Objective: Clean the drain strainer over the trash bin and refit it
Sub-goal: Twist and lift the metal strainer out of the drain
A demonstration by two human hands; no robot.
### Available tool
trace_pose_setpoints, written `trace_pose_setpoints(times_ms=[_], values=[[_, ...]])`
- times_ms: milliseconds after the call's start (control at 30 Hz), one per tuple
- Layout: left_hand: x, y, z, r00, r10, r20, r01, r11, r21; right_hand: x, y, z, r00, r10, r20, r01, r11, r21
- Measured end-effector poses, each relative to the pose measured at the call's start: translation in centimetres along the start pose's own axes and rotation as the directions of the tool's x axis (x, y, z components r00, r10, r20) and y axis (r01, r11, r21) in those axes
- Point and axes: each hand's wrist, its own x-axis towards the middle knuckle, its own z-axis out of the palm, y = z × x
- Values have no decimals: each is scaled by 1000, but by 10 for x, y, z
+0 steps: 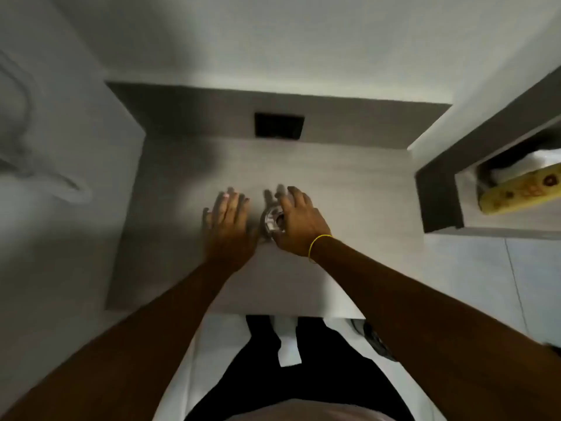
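A round shiny metal drain strainer (272, 221) sits between my two hands over the grey floor of a sunken basin (349, 189). My right hand (299, 221), with a yellow band on its wrist, curls around the strainer's right side and holds it. My left hand (229, 223) lies flat just left of the strainer, fingers spread and palm down. A dark square drain opening (279, 125) shows in the basin's far wall. The picture is blurred by motion. No trash bin is in view.
A dark-framed niche (440, 205) at the right holds a yellow packet (522, 191). A pale hose (45, 183) lies at the far left. White walls enclose the basin. My dark-trousered legs and a white paper strip (288, 350) show below its front edge.
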Motion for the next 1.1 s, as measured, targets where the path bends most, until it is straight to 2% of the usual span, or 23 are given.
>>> trace_pose_setpoints(times_ms=[67, 133, 433, 867, 1100], values=[[-7, -6, 22, 991, -43, 129, 41, 999, 15, 8, 3, 13, 999, -1, 38, 2, 1000, -25], [-18, -11, 41, 982, -70, 176, 68, 998, 17, 9, 10, 24, 997, 17, 82, -13, 999, -52], [-25, -13, 68, 995, -74, 72, 74, 997, 2, 37, 5, 26, 981, -19, 193, 54, 983, -178], [-25, -14, 70, 997, -68, 21, 68, 998, -4, 34, 2, 18, 971, -45, 233, 90, 978, -187], [-26, -15, 70, 998, -67, 19, 67, 998, -4, 22, 16, 4, 989, -71, 130, 83, 992, -93]])
